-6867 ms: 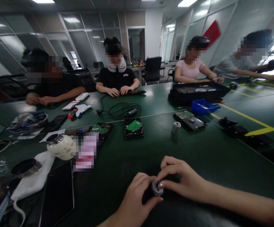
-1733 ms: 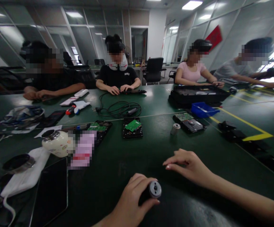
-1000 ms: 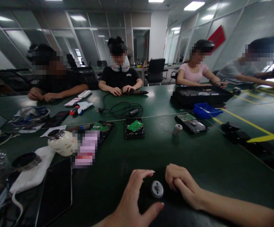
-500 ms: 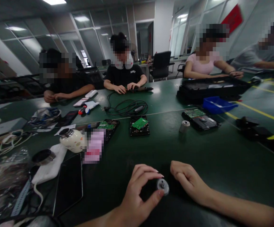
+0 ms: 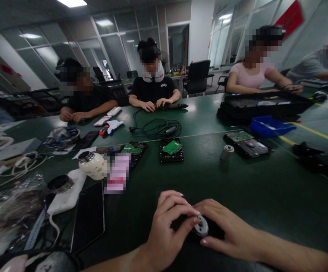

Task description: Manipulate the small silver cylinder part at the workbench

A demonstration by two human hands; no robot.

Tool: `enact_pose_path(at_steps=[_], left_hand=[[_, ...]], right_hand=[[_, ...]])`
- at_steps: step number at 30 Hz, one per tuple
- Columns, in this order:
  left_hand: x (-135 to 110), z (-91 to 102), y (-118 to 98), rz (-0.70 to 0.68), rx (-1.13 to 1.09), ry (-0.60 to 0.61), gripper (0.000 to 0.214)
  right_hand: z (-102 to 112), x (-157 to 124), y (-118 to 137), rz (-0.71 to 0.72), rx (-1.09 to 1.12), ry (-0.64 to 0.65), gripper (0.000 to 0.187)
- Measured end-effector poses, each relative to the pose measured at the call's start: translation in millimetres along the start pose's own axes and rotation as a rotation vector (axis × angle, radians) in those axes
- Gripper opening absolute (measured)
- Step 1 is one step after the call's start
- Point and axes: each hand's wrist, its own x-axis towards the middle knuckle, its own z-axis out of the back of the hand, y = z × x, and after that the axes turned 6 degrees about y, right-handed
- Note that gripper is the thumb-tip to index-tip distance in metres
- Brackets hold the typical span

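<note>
A small silver metal piece (image 5: 201, 226), round like a motor with a dark centre and holes in its end face, sits between my two hands just above the green table. My left hand (image 5: 171, 226) has thumb and fingertips pinched at its upper left edge. From the other side my right hand (image 5: 228, 230) curls around it, the thumb at its lower edge and the fingers partly hidden behind it. A similar silver cylinder (image 5: 227, 152) stands upright farther off. Beyond my hands lies a hard drive with a green circuit board (image 5: 172, 148) on it.
Another opened drive (image 5: 248, 144) lies beside a blue tray (image 5: 270, 126) and a black bin (image 5: 265, 105). To the left are a tablet (image 5: 88, 217), a cream jar (image 5: 93, 165) and plastic bags (image 5: 13, 211). A coiled cable (image 5: 164, 129) lies near co-workers seated across the table.
My right hand, a closed fist apart from the piece before, has moved left and opened around it. My left hand still pinches the piece, now tilted. The view has shifted slightly.
</note>
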Motion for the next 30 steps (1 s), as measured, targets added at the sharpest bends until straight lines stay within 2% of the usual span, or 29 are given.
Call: enact_pose_path(at_steps=[3,5,9,13,18,25,28,30], left_hand=[[9.4,8.0,17.9,0.101,0.201,-0.159,0.011],[15.9,13.2,33.1,0.204,0.331,-0.211,0.010],[20.5,18.2,52.8,0.401,0.491,-0.177,0.008],[17.2,16.2,53.4,0.485,0.564,-0.112,0.009],[16.0,14.4,52.0,0.490,0.575,-0.100,0.024],[18.4,17.4,52.4,0.473,0.533,-0.125,0.008],[20.7,19.2,37.7,0.352,0.376,-0.139,0.007],[20.2,18.9,21.7,0.219,0.238,-0.077,0.005]], right_hand=[[0.3,1.8,2.3,-0.026,-0.067,0.034,0.042],[1.3,1.9,3.7,-0.040,-0.071,0.043,0.043],[2.6,1.6,4.5,-0.051,-0.065,0.050,0.043],[2.1,1.7,3.5,-0.049,-0.066,0.048,0.043],[1.9,2.0,3.9,-0.048,-0.065,0.046,0.042],[2.4,1.4,5.1,-0.045,-0.057,0.033,0.042],[2.4,1.1,5.6,-0.038,-0.055,0.022,0.042],[2.0,1.2,5.9,-0.030,-0.055,0.014,0.041]])
